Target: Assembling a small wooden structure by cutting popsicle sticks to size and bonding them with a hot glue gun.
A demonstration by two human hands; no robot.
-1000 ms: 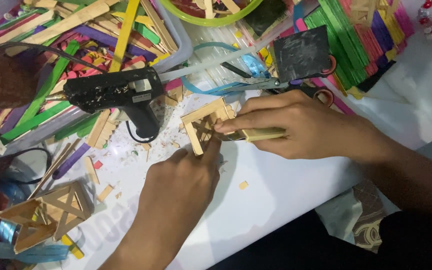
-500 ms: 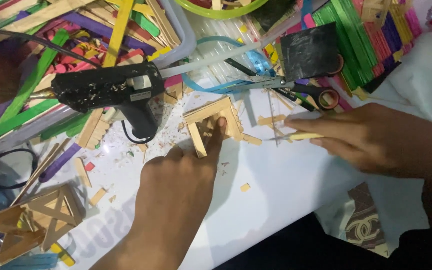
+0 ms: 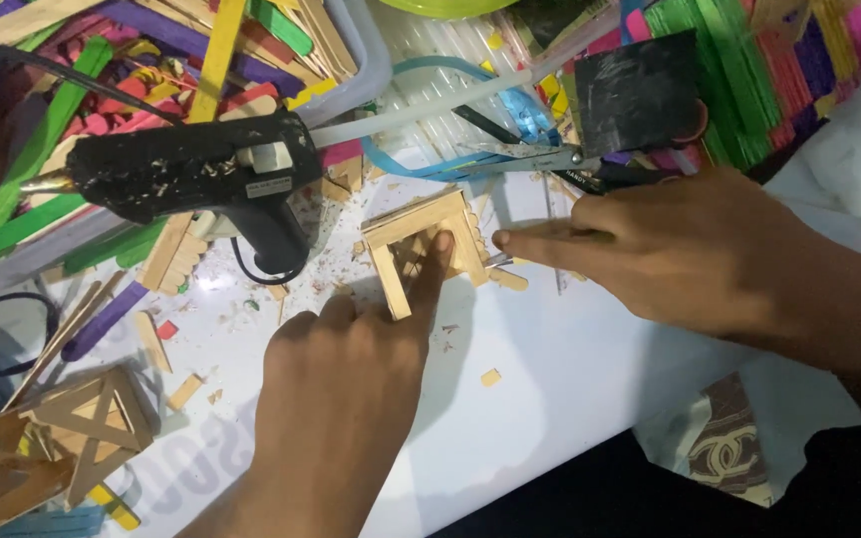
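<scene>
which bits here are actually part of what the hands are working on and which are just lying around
In use:
- small wooden stick frame
- left hand, fingertip pressing the frame
- right hand, fingertips at its right edge

Lying about:
- black glue gun
- scissors
- finished stick model
- coloured craft sticks

we see a scene lit brightly and evenly from overhead, the white table [image 3: 550, 399] reflecting light with a mild sheen near the black glue gun [image 3: 191, 174]. soft shadows fall beneath the left hand [image 3: 341, 399] and right hand [image 3: 690, 249] toward the lower right. we note slight motion blur on the right hand's fingers [image 3: 540, 242], dark corners at far left, and saturated colours in the craft sticks [image 3: 749, 70] along the top edge.
</scene>
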